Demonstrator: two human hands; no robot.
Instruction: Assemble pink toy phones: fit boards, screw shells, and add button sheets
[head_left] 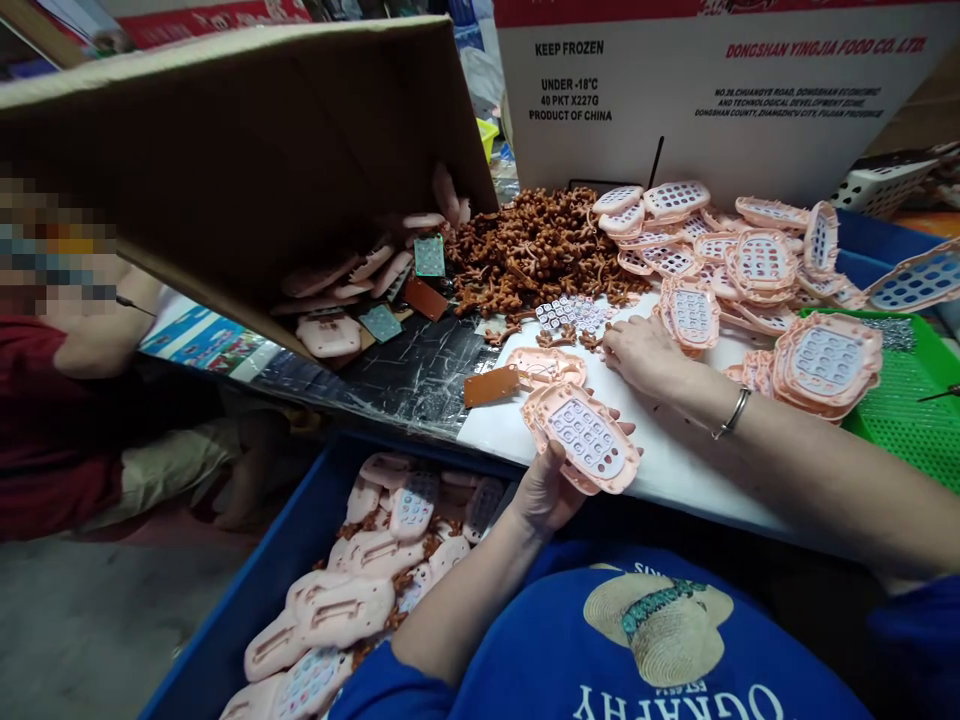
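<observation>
A pink plastic shell with a white keypad sheet [589, 432] rests in my left hand [550, 485], whose thumb and fingers grip its edges. My right hand [641, 350] reaches over the white work surface, its fingertips at small brown parts [590, 341] beside loose white key pieces [574, 314]; whether it holds one is hidden. Just behind the held shell lie another pink shell [546, 367] and a brown circuit board [491, 386]. A big heap of brown parts [532, 250] stands farther back, with a pile of pink shells [757, 260] to its right.
A blue bin [247, 570] of pink casings sits low at left. An open cardboard box [300, 130] with casings leans at back left. A printed carton [675, 90] stands behind the heap. Stacked shells [825, 365] overlap a green basket [911, 400]. Another person [67, 420] is at far left.
</observation>
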